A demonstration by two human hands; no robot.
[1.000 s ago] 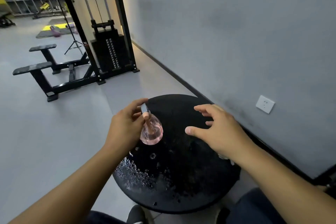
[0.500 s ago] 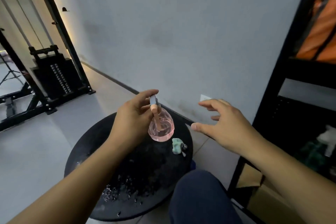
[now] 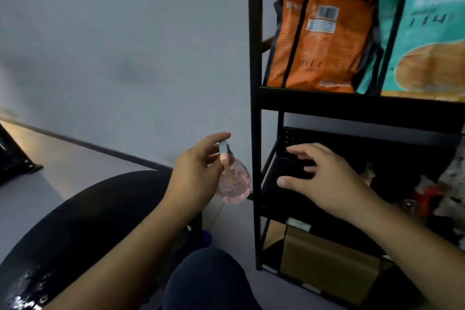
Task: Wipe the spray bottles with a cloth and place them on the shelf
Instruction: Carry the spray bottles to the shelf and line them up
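A small round pink spray bottle point(image 3: 234, 185) hangs by its pump head from my left hand point(image 3: 198, 173), whose fingers and thumb pinch the top. It is in the air just left of the front post of the black metal shelf point(image 3: 254, 118). My right hand point(image 3: 319, 178) reaches with spread fingers, holding nothing, in front of the dark middle level of the shelf. Other bottles point(image 3: 425, 196) stand blurred in the shadow at the right of that level. No cloth is in view.
Orange bags point(image 3: 319, 40) and a teal bag point(image 3: 427, 33) fill the upper shelf level. A cardboard box point(image 3: 327, 262) sits at the bottom. The round black wet table point(image 3: 83, 224) is at lower left, my knee point(image 3: 208, 282) below, a grey wall behind.
The view has swung right from the table to the shelf. My left hand has carried the pink bottle off the table toward the shelf, and my right hand has moved along with it.
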